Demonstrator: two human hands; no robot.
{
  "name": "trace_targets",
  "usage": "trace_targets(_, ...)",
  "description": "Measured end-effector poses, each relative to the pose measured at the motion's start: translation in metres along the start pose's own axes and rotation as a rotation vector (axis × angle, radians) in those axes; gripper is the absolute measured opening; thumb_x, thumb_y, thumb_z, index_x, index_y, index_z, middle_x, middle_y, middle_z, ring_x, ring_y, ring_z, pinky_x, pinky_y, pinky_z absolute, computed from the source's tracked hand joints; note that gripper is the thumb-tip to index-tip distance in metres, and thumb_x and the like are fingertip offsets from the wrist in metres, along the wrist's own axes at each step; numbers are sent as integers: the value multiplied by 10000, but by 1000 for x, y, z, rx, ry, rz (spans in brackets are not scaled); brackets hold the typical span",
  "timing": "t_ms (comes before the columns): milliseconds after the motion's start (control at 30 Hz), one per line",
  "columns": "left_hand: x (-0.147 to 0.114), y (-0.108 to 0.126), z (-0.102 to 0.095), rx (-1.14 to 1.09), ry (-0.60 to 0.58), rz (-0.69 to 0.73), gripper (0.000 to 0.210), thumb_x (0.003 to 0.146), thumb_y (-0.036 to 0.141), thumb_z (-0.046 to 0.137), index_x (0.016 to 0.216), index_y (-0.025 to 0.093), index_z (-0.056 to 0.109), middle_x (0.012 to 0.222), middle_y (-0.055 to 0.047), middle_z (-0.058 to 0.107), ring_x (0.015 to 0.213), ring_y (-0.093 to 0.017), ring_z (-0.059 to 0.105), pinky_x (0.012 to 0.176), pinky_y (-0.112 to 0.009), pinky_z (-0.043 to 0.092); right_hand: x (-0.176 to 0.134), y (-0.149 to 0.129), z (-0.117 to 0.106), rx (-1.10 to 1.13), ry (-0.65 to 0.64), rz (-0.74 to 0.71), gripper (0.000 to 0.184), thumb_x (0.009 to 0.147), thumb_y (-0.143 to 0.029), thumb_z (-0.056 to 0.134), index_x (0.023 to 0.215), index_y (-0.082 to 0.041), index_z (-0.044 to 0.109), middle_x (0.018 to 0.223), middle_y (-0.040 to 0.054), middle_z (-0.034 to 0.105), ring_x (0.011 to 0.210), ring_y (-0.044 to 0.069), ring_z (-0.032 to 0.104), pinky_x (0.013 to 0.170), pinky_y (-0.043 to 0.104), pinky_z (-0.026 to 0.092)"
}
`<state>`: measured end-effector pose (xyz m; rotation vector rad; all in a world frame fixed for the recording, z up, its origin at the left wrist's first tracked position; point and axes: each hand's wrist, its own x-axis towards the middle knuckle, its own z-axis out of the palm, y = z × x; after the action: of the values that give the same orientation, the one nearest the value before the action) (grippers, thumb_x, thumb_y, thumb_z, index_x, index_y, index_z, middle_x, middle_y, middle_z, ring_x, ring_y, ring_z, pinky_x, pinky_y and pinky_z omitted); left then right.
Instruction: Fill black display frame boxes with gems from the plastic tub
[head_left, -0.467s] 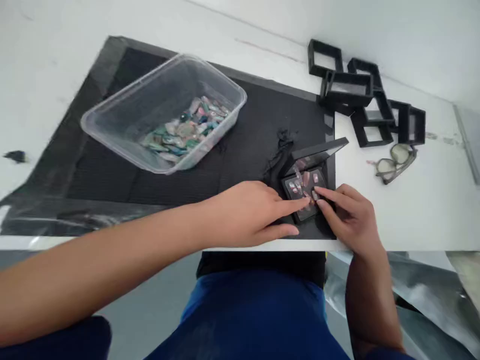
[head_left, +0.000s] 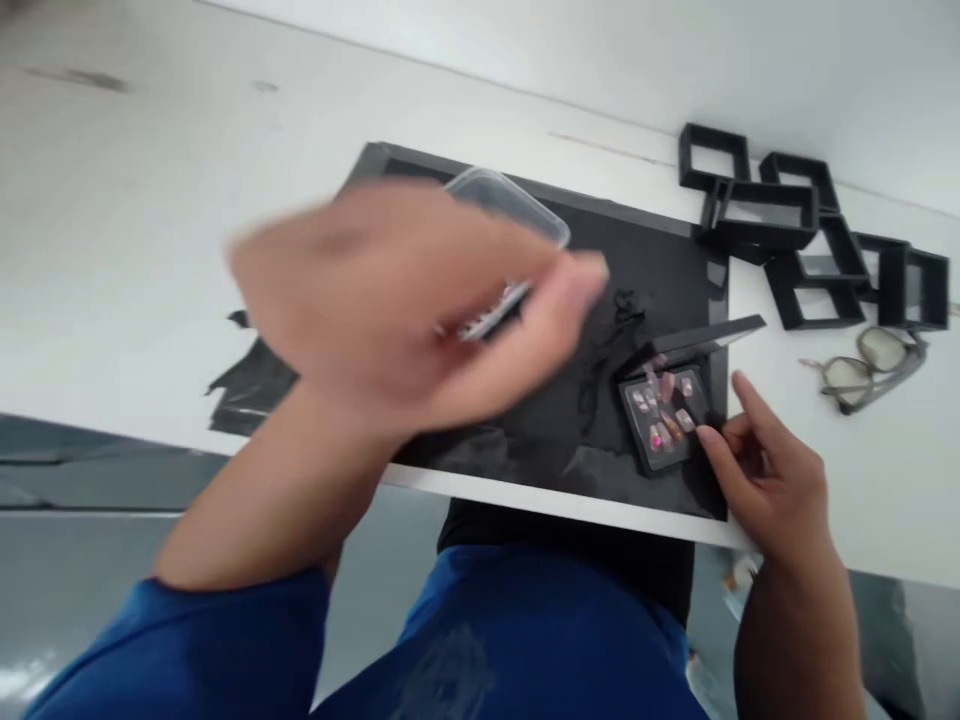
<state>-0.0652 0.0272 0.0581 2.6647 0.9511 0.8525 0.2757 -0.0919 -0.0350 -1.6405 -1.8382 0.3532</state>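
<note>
My left hand (head_left: 390, 300) is raised close to the camera over the clear plastic container (head_left: 517, 200), smeared by motion. Its thumb is apart, but the other fingers are not clear, and most of the container is hidden behind it. My right hand (head_left: 772, 460) rests at the right side of a small black case (head_left: 651, 462), thumb tip at its edge, index finger stretched away from the thumb. Several press-on nails (head_left: 666, 428), pinkish and patterned, lie in rows in the case. The case's black-framed lid (head_left: 697, 340) stands tilted up at the back.
A black mat (head_left: 525, 440) covers part of the white table (head_left: 150, 200). Several black box frames (head_left: 806, 225) are heaped at the back right, with a pair of glasses (head_left: 874, 370) in front of them. A crumpled black scrap (head_left: 626, 305) lies behind the case.
My left hand has left the case and swung up and left over the container. My right hand stays at the case, its thumb and index finger now wider apart. The view has shifted left.
</note>
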Motion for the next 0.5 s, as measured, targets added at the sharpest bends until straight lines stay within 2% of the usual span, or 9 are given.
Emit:
trace_targets(67,1,-13,-25,84,231,-188,290,1080,402,493,1046,248,737,741,47,537,776,-92,481,687,-301,377,-1,3,1,-4,6,18,721,954,-299,719,1619,-332,445,765,-63,523,626,106,495,640,270,474)
trace_targets(100,2,-18,-34,105,283,-303,250,1054,409,561,1043,230,736,761,51,553,764,-81,497,680,-286,389,-2,4,0,-10,7,26,724,954,-316,719,1621,-330,441,756,-65,525,612,107,490,620,269,463)
trace_targets(133,3,-23,-41,115,243,-382,220,1012,399,639,1029,205,743,767,52,588,746,-74,523,668,-270,400,-2,5,0,-13,4,35,718,952,-337,721,1616,-324,450,750,-65,529,602,108,488,603,268,453)
trace_targets(200,7,-31,-50,131,-6,-474,157,923,319,754,991,178,770,770,49,670,728,-71,579,660,-238,402,-2,6,-1,-22,-5,67,668,956,-376,712,1586,-307,500,747,-61,530,589,107,484,593,272,444)
trace_targets(267,11,-38,-51,139,-274,-492,124,914,228,744,1028,196,783,841,44,741,772,-85,628,678,-216,393,-3,7,-3,-47,-22,90,579,951,-410,714,1507,-299,597,755,-56,530,597,105,489,611,278,448)
trace_targets(300,13,-41,-50,130,-365,-494,164,930,200,713,1078,222,781,897,45,762,800,-92,642,688,-210,396,-4,8,-4,-65,-33,97,532,949,-423,713,1461,-298,640,755,-54,525,606,106,492,620,280,448)
trace_targets(367,14,-47,-44,68,-490,-485,294,923,205,710,1208,265,751,1016,38,784,840,-112,668,698,-210,428,-5,10,-6,-103,-47,116,459,949,-451,705,1383,-302,699,745,-52,513,612,112,487,617,281,443)
trace_targets(500,8,-50,-29,49,-624,-465,601,833,205,734,1417,310,636,1234,-1,759,986,-200,722,749,-257,503,-5,5,-9,-94,-68,162,405,949,-487,694,1305,-299,741,742,-44,515,599,112,462,564,275,397)
